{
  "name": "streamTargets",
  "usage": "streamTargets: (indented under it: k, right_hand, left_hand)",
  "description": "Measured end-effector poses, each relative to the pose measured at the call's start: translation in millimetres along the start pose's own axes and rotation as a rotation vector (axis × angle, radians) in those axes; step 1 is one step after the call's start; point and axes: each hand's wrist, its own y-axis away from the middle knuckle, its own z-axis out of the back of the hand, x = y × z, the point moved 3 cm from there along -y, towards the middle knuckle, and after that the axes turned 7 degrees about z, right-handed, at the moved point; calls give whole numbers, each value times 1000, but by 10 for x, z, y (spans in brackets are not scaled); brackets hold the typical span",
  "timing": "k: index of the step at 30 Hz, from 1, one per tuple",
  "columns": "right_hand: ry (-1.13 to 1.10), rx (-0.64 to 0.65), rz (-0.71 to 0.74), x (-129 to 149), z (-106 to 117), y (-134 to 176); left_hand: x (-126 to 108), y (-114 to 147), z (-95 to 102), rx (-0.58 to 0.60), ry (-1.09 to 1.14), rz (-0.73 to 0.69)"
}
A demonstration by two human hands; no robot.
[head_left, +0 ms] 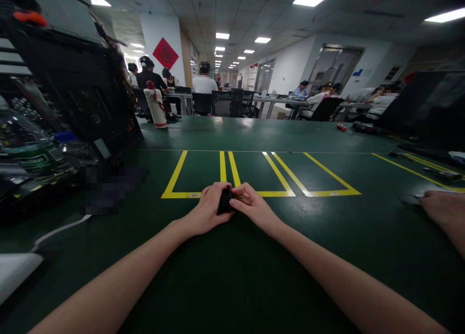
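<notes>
Between my two hands, over the green table (232,276), is a small dark rounded object (224,202) whose kind I cannot make out. My left hand (208,205) wraps round it from the left, thumb below and fingers on top. From the right, the thumb and fingertips of my right hand (253,205) pinch its edge. Much of the object is hidden by my fingers. Just beyond the hands, yellow tape (254,194) marks open-backed outlines on the tabletop.
At the left stand a black computer case (90,77), a green-labelled bottle (31,150) and a white cable (61,231). A cylindrical container (156,106) stands farther back. Another person's hand (445,213) holds a thin metal tool at the right. Several people sit at tables behind.
</notes>
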Motion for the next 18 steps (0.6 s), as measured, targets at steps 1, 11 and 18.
streamTargets:
  k: [1,11,18]
  right_hand:
    - [10,-8,-3,-5,-1,-2]
    - [-52,55,-41,34,1,7]
    - [-40,0,-9,1,3,-4]
  left_hand:
    - [0,-1,0,0,0,-3]
    - [9,14,-3,-1,-3,8]
    - [26,3,-33,-28,-15,-6]
